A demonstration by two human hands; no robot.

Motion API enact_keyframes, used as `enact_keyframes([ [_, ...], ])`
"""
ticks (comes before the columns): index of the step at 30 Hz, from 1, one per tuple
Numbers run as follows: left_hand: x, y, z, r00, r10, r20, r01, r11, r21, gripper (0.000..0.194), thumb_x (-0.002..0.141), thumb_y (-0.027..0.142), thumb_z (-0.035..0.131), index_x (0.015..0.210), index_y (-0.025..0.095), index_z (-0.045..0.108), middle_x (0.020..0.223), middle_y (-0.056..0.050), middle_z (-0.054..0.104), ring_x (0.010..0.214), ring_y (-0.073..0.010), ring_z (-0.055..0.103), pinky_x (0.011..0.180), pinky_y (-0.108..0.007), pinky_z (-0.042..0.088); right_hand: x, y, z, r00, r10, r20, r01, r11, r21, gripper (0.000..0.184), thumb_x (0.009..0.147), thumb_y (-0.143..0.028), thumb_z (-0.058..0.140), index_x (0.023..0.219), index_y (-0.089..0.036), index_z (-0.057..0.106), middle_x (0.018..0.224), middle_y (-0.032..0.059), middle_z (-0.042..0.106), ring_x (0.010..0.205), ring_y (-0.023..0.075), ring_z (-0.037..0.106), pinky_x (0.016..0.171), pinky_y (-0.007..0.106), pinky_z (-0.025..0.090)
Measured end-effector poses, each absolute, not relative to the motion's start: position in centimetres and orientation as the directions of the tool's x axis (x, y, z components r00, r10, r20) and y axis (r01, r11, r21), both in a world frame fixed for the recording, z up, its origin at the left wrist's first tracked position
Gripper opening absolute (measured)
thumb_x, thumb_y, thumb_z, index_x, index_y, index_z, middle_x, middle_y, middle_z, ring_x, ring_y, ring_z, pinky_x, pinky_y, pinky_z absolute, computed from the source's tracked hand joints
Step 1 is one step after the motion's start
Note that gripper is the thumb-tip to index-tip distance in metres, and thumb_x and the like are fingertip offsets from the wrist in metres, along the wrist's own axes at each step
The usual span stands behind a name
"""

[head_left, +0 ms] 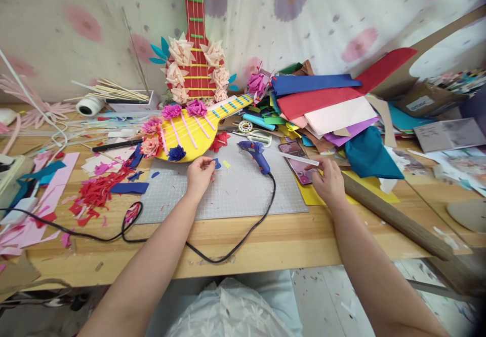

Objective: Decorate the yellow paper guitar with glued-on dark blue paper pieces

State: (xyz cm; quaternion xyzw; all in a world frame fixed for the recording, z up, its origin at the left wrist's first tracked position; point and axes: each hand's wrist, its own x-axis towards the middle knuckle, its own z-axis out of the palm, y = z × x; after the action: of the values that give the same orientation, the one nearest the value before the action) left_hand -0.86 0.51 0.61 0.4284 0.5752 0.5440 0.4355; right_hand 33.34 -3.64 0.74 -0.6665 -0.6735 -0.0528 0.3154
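Left forearm (pixel 163 246): extended forward, angled inward. Left hand (pixel 199 175): fingertips drawn together in a pinch. Right forearm (pixel 362 248): extended forward, angled inward. Right hand (pixel 330 180): fingers bent, tips directed inward.

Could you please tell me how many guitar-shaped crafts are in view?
2: the red guitar, upright at the back, and the yellow guitar in front of it, near the left hand.

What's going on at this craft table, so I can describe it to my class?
A person's right hand pinches the end of a white glue stick protruding from a blue glue gun. The left hand has a small blue piece at its fingertips, perhaps held. Beyond lies a yellow toy guitar decorated with paper flowers.
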Motion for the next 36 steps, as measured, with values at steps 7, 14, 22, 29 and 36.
enact_keyframes([
  [7,-0.8,0.4,0.8,-0.257,0.965,-0.048,0.007,0.052,0.999,0.016,0.063,0.024,0.064,0.074,0.015,0.058,0.064,0.001,0.060,0.042,-0.0063,0.050,0.033,-0.016,0.038,33.7,-1.6,0.6,0.026,0.907,0.420,0.938,0.123,-0.323,0.031,0.065,-0.013,0.043,0.093,-0.019,0.056,0.099,0.0104,0.063,0.094,0.0276,0.053,0.084,0.043,0.042],
  [14,-0.7,0.4,0.9,-0.256,0.965,-0.055,-0.009,0.055,0.998,0.017,0.062,0.025,0.067,0.072,0.015,0.058,0.062,0.001,0.060,0.042,-0.0069,0.051,0.033,-0.017,0.037,33.1,-2.0,-0.1,0.062,0.876,0.479,0.926,0.129,-0.356,0.041,0.063,-0.011,0.041,0.101,-0.018,0.052,0.103,0.0122,0.061,0.099,0.0284,0.053,0.088,0.046,0.042],
  [22,-0.8,0.4,0.9,-0.249,0.967,-0.060,-0.010,0.059,0.998,0.017,0.063,0.025,0.065,0.074,0.015,0.058,0.064,0.001,0.060,0.042,-0.0059,0.050,0.034,-0.016,0.038,32.8,-3.1,0.2,0.128,0.868,0.480,0.914,0.085,-0.397,0.040,0.061,-0.010,0.040,0.098,-0.020,0.051,0.100,0.0111,0.061,0.096,0.0278,0.054,0.086,0.046,0.043],
  [29,-0.8,0.4,0.9,-0.253,0.966,-0.055,0.000,0.057,0.998,0.016,0.063,0.025,0.064,0.074,0.015,0.057,0.064,0.001,0.060,0.042,-0.0068,0.051,0.034,-0.018,0.038,32.6,-3.0,0.1,0.089,0.875,0.476,0.923,0.107,-0.369,0.038,0.064,-0.012,0.040,0.098,-0.019,0.055,0.098,0.0106,0.062,0.093,0.0277,0.054,0.085,0.046,0.043],
  [36,-0.8,0.4,0.8,-0.248,0.968,-0.048,-0.002,0.049,0.999,0.016,0.064,0.026,0.064,0.075,0.015,0.057,0.065,0.000,0.061,0.043,-0.0072,0.051,0.035,-0.018,0.038,32.8,-2.7,-0.3,0.064,0.888,0.456,0.939,0.102,-0.329,0.036,0.065,-0.013,0.042,0.097,-0.019,0.057,0.097,0.0117,0.062,0.097,0.0299,0.052,0.086,0.047,0.043],
])
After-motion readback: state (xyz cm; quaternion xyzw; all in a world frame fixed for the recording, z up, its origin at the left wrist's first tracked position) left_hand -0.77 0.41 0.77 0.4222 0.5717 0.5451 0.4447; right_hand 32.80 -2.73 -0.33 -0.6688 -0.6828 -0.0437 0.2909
